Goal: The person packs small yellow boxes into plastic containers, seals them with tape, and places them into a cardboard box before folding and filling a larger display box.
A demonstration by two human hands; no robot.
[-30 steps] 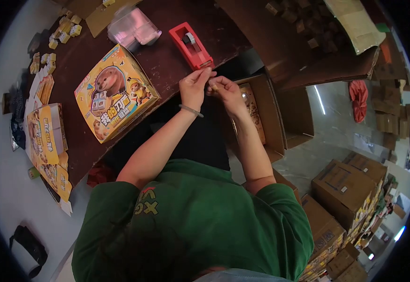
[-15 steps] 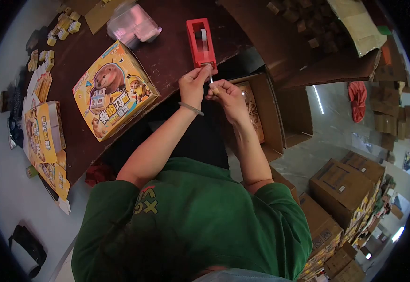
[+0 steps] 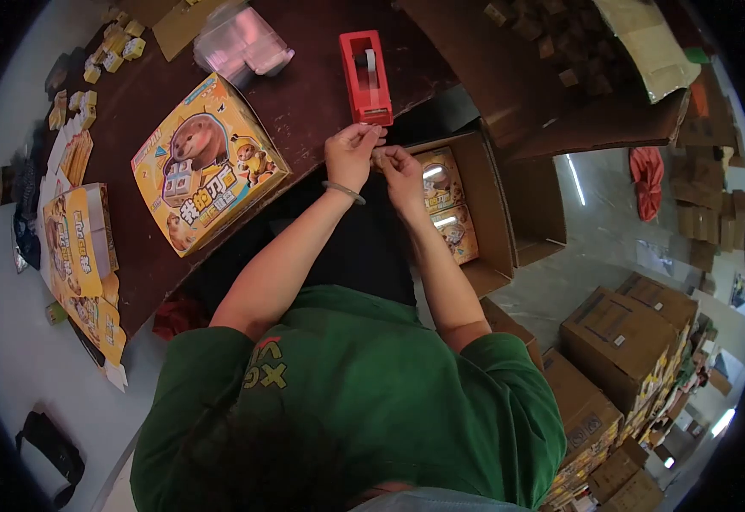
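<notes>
A red tape dispenser [image 3: 352, 77] with a roll of clear tape [image 3: 371, 70] stands near the table's edge. Right below its front end, my left hand [image 3: 351, 155] is closed, with thumb and fingers pinched together. My right hand [image 3: 401, 179] is closed in a pinch just beside it, slightly lower. The short strip of tape between the fingertips is mostly hidden now. To the left on the table lies a yellow printed box [image 3: 197, 166] with an animal picture; neither hand touches it.
An open carton [image 3: 499, 218] holding yellow printed boxes [image 3: 447, 200] is at my right. A clear plastic tub [image 3: 248, 43] sits at the table's back. Flattened printed packaging [image 3: 78, 247] lies at the left edge. Stacked cartons [image 3: 616, 341] stand on the floor at right.
My right hand has moved left and slightly up, closer to my left hand, uncovering more of the boxes in the carton. The pale strip between the hands no longer shows clearly.
</notes>
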